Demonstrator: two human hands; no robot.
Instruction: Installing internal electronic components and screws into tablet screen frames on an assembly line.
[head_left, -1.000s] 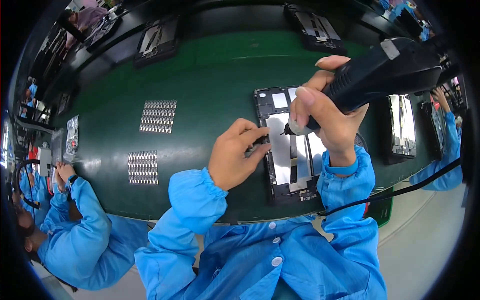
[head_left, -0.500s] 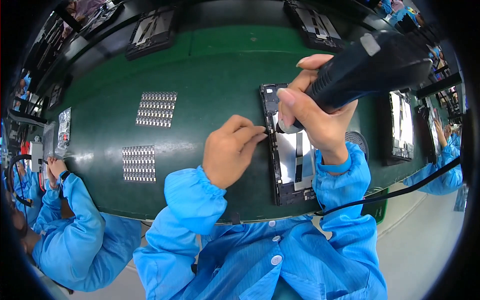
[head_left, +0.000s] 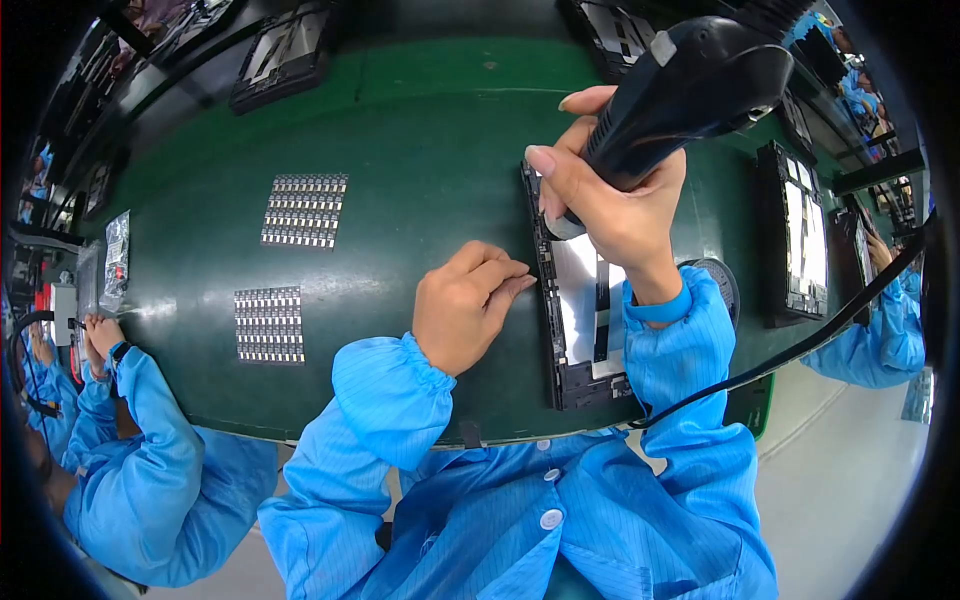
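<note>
We hold a black tool point(head_left: 690, 95) over an open device point(head_left: 577, 330).
Right of centre, our right hand point(head_left: 625, 215) grips it; mid-frame, our left hand point(head_left: 468, 308) pinches narrow.

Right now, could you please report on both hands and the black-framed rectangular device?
Right hand grips black handheld power driver over device. Left hand just left of it. Right hand partly hides it.

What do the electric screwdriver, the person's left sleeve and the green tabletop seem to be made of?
Electric screwdriver: probably hard plastic, glossy black, with sharp highlights. Left sleeve: thin woven fabric, likely synthetic, given its slight sheen and wrinkles. Green tabletop: smooth, softly reflective; perhaps rubber or laminate.
</note>
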